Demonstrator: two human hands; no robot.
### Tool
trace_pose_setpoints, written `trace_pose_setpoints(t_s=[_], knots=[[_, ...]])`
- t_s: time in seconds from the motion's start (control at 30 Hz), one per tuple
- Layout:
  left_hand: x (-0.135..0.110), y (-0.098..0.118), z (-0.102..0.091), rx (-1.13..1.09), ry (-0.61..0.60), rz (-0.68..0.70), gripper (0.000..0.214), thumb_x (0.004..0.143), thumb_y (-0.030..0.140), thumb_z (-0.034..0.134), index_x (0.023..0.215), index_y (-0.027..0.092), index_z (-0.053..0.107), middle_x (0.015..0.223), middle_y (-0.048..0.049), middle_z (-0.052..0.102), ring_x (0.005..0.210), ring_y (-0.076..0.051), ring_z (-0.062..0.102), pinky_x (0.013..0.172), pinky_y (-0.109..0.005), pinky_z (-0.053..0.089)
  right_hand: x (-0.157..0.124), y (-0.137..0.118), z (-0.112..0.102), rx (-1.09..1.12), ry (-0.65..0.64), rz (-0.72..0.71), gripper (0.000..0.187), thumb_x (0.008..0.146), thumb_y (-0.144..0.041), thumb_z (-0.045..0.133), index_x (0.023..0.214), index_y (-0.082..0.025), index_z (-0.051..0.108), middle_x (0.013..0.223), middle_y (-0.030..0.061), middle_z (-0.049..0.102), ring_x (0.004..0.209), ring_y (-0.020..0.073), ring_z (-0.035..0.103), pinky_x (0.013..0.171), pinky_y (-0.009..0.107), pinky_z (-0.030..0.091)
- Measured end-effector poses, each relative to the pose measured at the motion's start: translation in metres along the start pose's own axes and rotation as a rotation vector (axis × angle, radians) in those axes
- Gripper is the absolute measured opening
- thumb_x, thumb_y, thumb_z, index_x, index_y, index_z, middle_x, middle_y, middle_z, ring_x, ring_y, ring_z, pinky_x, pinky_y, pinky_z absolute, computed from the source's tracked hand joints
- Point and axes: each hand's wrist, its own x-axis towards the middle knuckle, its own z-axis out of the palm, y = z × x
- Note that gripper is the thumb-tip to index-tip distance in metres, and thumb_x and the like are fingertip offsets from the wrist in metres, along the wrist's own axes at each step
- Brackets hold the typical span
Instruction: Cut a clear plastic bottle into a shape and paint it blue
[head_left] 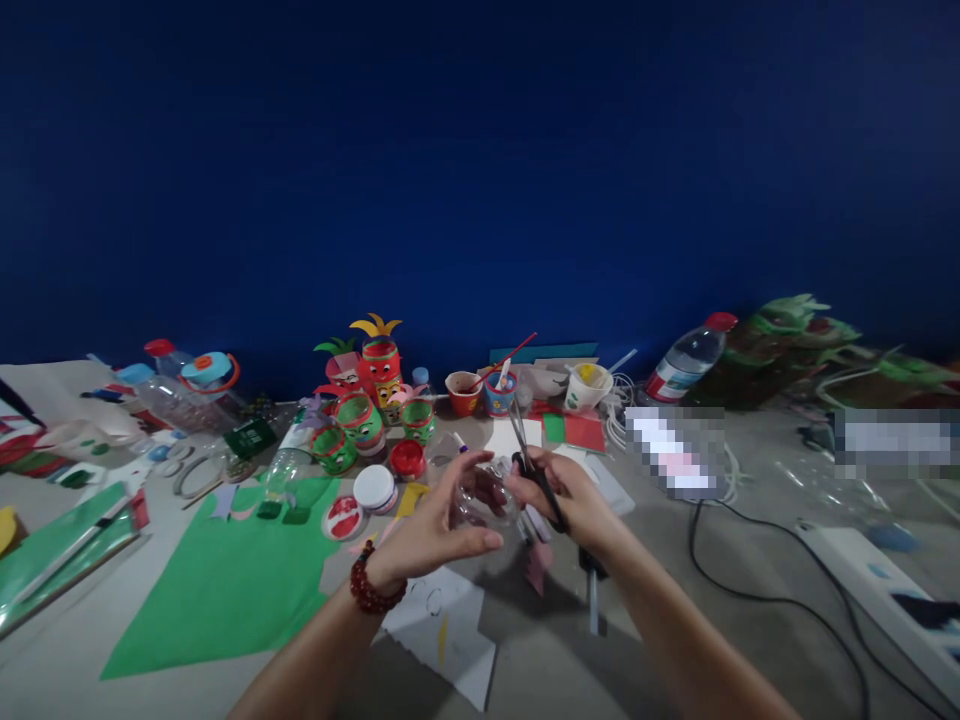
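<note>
My left hand (442, 530), with a beaded bracelet (373, 580) at the wrist, curls around a clear cut piece of plastic bottle (487, 498). In my right hand (562, 490) is a pair of black-handled scissors (531, 455), their blades pointing up and away from the plastic. The right fingertips reach the bottle piece's right edge, though exact contact is hard to see. Below the hands lies a white paper (446, 630) with drawn marks and a yellow strip. A pink paper scrap (538, 568) rests just under the right hand.
Decorated bottle cups (360, 420), a white-lidded jar (375, 488) and paint cups (465, 393) stand along the back. Green paper (232, 580) covers the left. At right are a red-capped bottle (690, 358), a black cable (772, 595) and a power strip (877, 590).
</note>
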Motion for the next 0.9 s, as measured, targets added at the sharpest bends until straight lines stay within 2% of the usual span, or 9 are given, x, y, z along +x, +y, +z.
trace_pose_setpoints(t_s=[0.13, 0.43, 0.6, 0.73, 0.9], knots=[[0.0002, -0.0055, -0.0004, -0.038, 0.025, -0.025, 0.062, 0.079, 0.036, 0.078, 0.131, 0.023, 0.047, 0.122, -0.0109, 0.062, 0.111, -0.028, 0.063, 0.099, -0.044, 0.048, 0.0005, -0.0004, 0.0017, 0.022, -0.007, 0.013, 0.032, 0.078, -0.05, 0.069, 0.075, -0.023, 0.052, 0.066, -0.0043, 0.054, 0.062, 0.0158, 0.056, 0.06, 0.025, 0.044], [-0.0005, -0.0072, 0.0, -0.255, 0.049, -0.063, 0.059, 0.076, 0.034, 0.081, 0.125, 0.022, 0.052, 0.125, -0.0121, 0.065, 0.118, -0.031, 0.062, 0.102, -0.046, 0.044, -0.0019, -0.0027, 0.0006, -0.026, 0.0, -0.002, 0.036, 0.08, -0.055, 0.066, 0.073, -0.022, 0.053, 0.066, -0.0024, 0.059, 0.065, 0.017, 0.059, 0.062, 0.025, 0.046], [0.0004, -0.0063, 0.0014, -0.347, 0.011, -0.068, 0.049, 0.08, 0.034, 0.076, 0.121, 0.018, 0.054, 0.115, -0.0133, 0.07, 0.105, -0.029, 0.068, 0.091, -0.043, 0.05, -0.0017, -0.0024, 0.001, -0.02, -0.008, -0.004, 0.035, 0.081, -0.054, 0.065, 0.073, -0.022, 0.053, 0.065, -0.0025, 0.059, 0.064, 0.0165, 0.058, 0.062, 0.024, 0.045], [0.0024, -0.0036, 0.0029, -0.461, -0.038, -0.093, 0.054, 0.08, 0.037, 0.075, 0.124, 0.018, 0.049, 0.102, -0.0113, 0.07, 0.088, -0.026, 0.071, 0.079, -0.04, 0.054, -0.0011, -0.0001, 0.0017, -0.01, -0.019, -0.004, 0.035, 0.08, -0.053, 0.067, 0.075, -0.022, 0.054, 0.066, -0.003, 0.058, 0.064, 0.016, 0.058, 0.061, 0.024, 0.044], [0.0041, -0.0077, 0.002, -0.411, -0.055, -0.068, 0.069, 0.071, 0.038, 0.085, 0.125, 0.023, 0.043, 0.106, -0.0081, 0.064, 0.085, -0.022, 0.07, 0.079, -0.04, 0.053, -0.0025, -0.0019, 0.0023, 0.019, -0.038, 0.009, 0.034, 0.08, -0.052, 0.067, 0.077, -0.022, 0.053, 0.066, -0.0037, 0.057, 0.061, 0.015, 0.056, 0.058, 0.024, 0.043]])
